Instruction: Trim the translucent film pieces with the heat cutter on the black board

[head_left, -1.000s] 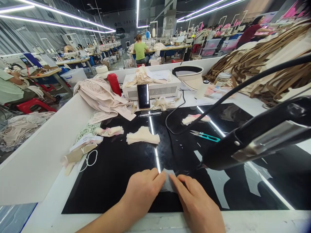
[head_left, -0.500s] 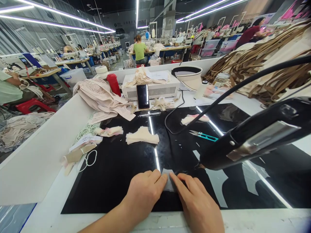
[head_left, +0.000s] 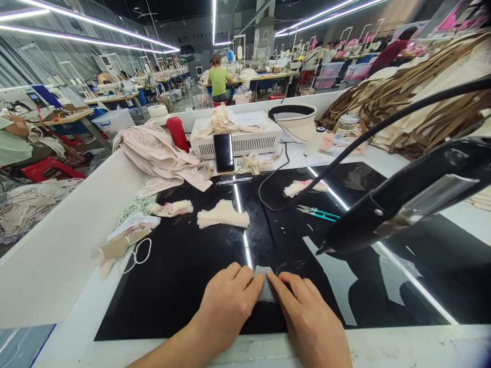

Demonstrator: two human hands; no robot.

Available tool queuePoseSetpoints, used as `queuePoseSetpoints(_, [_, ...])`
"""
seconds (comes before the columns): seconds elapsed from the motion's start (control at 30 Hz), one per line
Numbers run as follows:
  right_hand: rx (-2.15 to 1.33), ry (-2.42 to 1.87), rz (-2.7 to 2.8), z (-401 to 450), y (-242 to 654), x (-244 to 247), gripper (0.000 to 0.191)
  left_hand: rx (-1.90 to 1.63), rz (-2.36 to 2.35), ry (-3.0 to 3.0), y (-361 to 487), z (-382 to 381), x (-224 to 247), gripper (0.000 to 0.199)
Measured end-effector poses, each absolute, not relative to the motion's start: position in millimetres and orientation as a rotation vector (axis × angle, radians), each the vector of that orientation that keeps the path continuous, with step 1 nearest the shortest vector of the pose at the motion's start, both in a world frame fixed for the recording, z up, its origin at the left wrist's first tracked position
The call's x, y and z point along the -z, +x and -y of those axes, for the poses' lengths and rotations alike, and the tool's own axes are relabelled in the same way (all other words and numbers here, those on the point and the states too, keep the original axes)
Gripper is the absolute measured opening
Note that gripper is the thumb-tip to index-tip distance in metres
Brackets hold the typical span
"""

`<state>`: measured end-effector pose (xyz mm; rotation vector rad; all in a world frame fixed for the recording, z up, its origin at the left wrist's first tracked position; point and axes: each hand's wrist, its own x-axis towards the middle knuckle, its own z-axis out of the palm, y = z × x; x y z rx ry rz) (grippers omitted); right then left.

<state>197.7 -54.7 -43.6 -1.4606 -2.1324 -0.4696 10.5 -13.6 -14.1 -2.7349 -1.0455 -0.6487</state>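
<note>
A small pale grey, translucent piece of material (head_left: 267, 290) lies on the glossy black sheet (head_left: 169, 286) near the front of the table. My left hand (head_left: 228, 306) is closed, its thumb and fingertips pressing the left edge of the piece. From the other side, my right hand (head_left: 312, 317) holds down the right edge with a forefinger, the other fingers curled together. Parts of both fingertips are hidden. To the right, a black handheld tool (head_left: 406, 199) with a narrow tip points toward my right hand. Beyond my hands rests a stack of cream fabric pieces (head_left: 223, 214).
Teal-handled thread snips (head_left: 318, 213) and a pen (head_left: 233, 180) lie farther back. A phone (head_left: 224, 152) leans on a white vented box (head_left: 245, 142). A black cable (head_left: 360, 135) arches across the right side. Beige fabric (head_left: 153, 151) is heaped at left; brown straps (head_left: 368, 92) at back right.
The black tool's tip appears slightly higher and farther right. The view has shifted a little. Both hands stay on the translucent piece.
</note>
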Motion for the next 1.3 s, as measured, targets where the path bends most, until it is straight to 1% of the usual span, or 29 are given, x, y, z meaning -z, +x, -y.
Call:
queuePoseSetpoints(0.37, [0.467,-1.459,2.117,54.3,196.9,42.4,0.042,0.773,0.885,-2.880,12.1,11.9,16.2,0.027])
queuePoseSetpoints(0.67, [0.448,-1.476,2.120,55.2,195.7,40.8,0.045,0.789,0.846,-2.822,12.6,10.8,15.4,0.029])
queuePoseSetpoints(0.83, [0.378,-1.481,2.109,54.8,197.0,39.4,0.045,0.782,0.817,-2.798,13.7,12.5,14.9,0.031])
queuePoseSetpoints(0.9, [0.325,-1.427,2.089,56.6,204.8,33.7,0.040,0.770,0.799,-2.793,14.0,13.5,16.6,0.030])
queuePoseSetpoints(1.0, [0.200,-1.342,1.992,63.1,227.8,20.4,0.027,0.750,0.809,-2.812,15.0,15.1,21.4,0.027])
queuePoseSetpoints(1.1, [0.014,-1.517,1.681,66.2,256.0,7.8,0.017,0.767,0.824,-2.802,17.2,16.7,26.3,0.025])
queuePoseSetpoints(1.13, [-0.041,-1.578,1.535,64.1,263.9,4.2,0.019,0.773,0.819,-2.790,18.1,17.0,27.6,0.025])
queuePoseSetpoints(1.17, [-0.090,-1.593,1.380,59.9,270.4,0.7,0.026,0.778,0.813,-2.779,19.0,17.3,28.6,0.025])
queuePoseSetpoints(1.23, [-0.263,-1.463,1.258,46.4,278.3,-7.7,0.060,0.787,0.810,-2.766,20.6,17.5,30.2,0.025])
queuePoseSetpoints(1.27, [-0.365,-1.367,1.267,37.9,280.0,-13.0,0.074,0.792,0.810,-2.763,21.3,17.5,30.7,0.025])
queuePoseSetpoints(1.3, [-0.460,-1.272,1.293,29.0,280.4,-18.9,0.081,0.793,0.810,-2.760,21.9,17.6,31.2,0.025])
